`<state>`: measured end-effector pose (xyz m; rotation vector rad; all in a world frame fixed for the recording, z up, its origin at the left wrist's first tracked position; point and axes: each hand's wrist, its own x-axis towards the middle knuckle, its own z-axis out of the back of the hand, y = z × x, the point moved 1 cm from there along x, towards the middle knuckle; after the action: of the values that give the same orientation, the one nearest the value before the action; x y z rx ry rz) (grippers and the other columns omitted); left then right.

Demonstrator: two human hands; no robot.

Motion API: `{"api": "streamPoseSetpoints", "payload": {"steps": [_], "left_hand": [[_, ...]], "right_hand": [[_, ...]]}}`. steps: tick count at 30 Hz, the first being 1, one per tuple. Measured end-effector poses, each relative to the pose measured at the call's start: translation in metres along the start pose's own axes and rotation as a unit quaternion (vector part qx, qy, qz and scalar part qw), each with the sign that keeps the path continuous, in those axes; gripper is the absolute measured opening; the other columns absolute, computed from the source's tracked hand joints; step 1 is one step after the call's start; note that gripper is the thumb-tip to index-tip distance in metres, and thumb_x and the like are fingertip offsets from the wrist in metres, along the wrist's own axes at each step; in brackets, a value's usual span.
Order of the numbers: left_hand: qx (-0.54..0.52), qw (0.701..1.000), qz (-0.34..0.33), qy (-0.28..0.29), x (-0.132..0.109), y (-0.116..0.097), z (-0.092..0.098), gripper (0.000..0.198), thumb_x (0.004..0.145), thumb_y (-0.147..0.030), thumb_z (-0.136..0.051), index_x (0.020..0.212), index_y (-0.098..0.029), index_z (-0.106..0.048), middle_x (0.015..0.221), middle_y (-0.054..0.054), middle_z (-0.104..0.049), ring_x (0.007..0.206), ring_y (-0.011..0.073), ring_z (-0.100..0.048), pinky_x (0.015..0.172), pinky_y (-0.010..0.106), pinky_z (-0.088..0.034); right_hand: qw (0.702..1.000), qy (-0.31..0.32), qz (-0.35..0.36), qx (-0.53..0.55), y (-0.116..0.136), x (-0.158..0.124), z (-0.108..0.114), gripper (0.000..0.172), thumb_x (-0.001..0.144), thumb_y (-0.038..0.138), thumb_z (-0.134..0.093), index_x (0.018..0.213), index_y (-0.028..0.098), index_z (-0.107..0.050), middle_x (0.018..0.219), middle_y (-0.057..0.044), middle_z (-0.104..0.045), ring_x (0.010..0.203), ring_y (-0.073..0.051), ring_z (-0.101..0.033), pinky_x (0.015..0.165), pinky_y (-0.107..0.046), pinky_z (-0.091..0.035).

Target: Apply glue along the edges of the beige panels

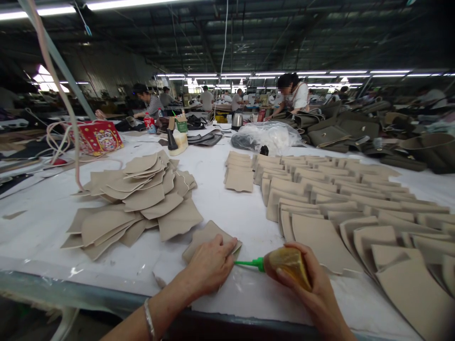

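Strip lights (128, 4) burn beneath a dark roof, and we note a busy workroom with a person in a white top (300, 97) bent over a bench beyond. Our work surface is a table with a white covering (213, 175), creased and spotted in places.

We find the left hand (212, 261) laid over a tan piece (202, 235) near the table's front edge, its fingers bearing down; whether the thumb pinches from beneath we cannot tell. Our right hand (316, 286) is wrapped around a bottle of amber liquid (289, 266), its green nozzle (254, 264) pointing at the piece beside the left fingers. Contact at the tip is not clear to us.

In our judgement, too hard a squeeze could flood the edge or wet the fingers and covering. Slack pressure from the left hand could let the piece skid. Our right forearm is near the overlapping rows of pieces (320, 225) and might disturb them; the fanned pile (144, 196) on the left looks loose enough to slide if knocked.

Further back we record a clear plastic bag (268, 135) and heaped dark goods (337, 130).
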<state>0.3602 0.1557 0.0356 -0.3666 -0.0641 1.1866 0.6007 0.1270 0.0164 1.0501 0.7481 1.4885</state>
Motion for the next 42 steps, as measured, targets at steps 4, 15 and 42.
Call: {"api": "streamPoseSetpoints", "payload": {"steps": [4, 15, 42], "left_hand": [[-0.005, 1.000, -0.005, 0.001, -0.001, 0.001, 0.002, 0.047, 0.091, -0.029, -0.031, 0.136, -0.034, -0.044, 0.100, 0.005, -0.057, 0.084, 0.0228, -0.063, 0.078, 0.035, -0.047], [-0.028, 1.000, -0.004, 0.004, 0.000, 0.003, 0.004, 0.048, 0.090, -0.029, -0.031, 0.136, -0.033, -0.044, 0.103, 0.005, -0.058, 0.087, 0.0221, -0.062, 0.080, 0.034, -0.046], [-0.041, 0.999, 0.025, 0.006, -0.004, 0.001, 0.006, 0.046, 0.092, -0.034, -0.035, 0.136, -0.029, -0.046, 0.111, 0.006, -0.057, 0.091, 0.0213, -0.060, 0.083, 0.033, -0.044]], "right_hand": [[0.997, -0.075, -0.006, 0.002, 0.008, 0.000, -0.002, 0.044, 0.079, 0.049, -0.065, 0.112, 0.023, -0.051, 0.101, -0.003, -0.058, 0.088, -0.025, -0.057, 0.079, -0.033, -0.043], [1.000, -0.017, -0.020, 0.000, 0.000, -0.019, -0.007, 0.047, 0.081, 0.050, -0.066, 0.117, 0.026, -0.047, 0.104, -0.002, -0.057, 0.090, -0.022, -0.057, 0.078, -0.029, -0.045], [0.998, 0.001, -0.053, 0.043, 0.008, -0.036, -0.015, 0.046, 0.080, 0.048, -0.067, 0.116, 0.026, -0.048, 0.107, -0.002, -0.058, 0.093, -0.025, -0.058, 0.079, -0.030, -0.046]]}}
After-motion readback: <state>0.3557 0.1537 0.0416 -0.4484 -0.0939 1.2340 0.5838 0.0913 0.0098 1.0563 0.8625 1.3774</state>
